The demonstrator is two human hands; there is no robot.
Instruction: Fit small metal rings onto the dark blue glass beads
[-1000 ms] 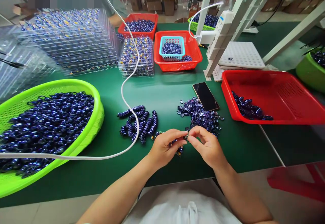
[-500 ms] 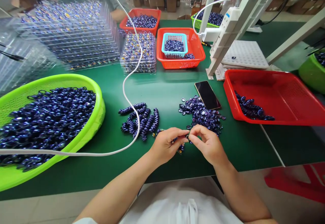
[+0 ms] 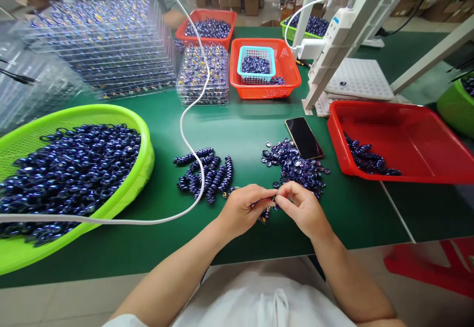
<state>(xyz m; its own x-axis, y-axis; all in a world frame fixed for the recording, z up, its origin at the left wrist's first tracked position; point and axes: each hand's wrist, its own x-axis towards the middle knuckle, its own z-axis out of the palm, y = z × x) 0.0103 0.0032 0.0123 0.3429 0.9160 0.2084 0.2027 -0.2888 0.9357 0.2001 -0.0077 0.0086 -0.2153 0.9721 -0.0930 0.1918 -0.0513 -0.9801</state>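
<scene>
My left hand (image 3: 249, 204) and my right hand (image 3: 296, 202) meet over the green table, thumbs and fingers pinched tip to tip. Between the fingertips is a small dark piece, mostly hidden, too small to name. Just behind my right hand spreads a pile of loose shiny blue-purple caps (image 3: 301, 169). To the left of my left hand lie several spiral-looking rows of dark blue ring-shaped parts (image 3: 209, 174). Under my hands, a few dark pieces with gold-coloured bits (image 3: 265, 215) show on the table.
A black phone (image 3: 304, 138) touches the cap pile. A red tray (image 3: 418, 142) stands right, a lime-green basket (image 3: 146, 142) of dark blue parts left. A white cable (image 3: 183, 134) crosses the table. Behind are stacked clear trays (image 3: 129, 70), an orange-red basket (image 3: 264, 92) and a metal post (image 3: 314, 87).
My hands stay pinched together in nearly the same place, with only slight finger movement. The whole view has shifted very slightly.
</scene>
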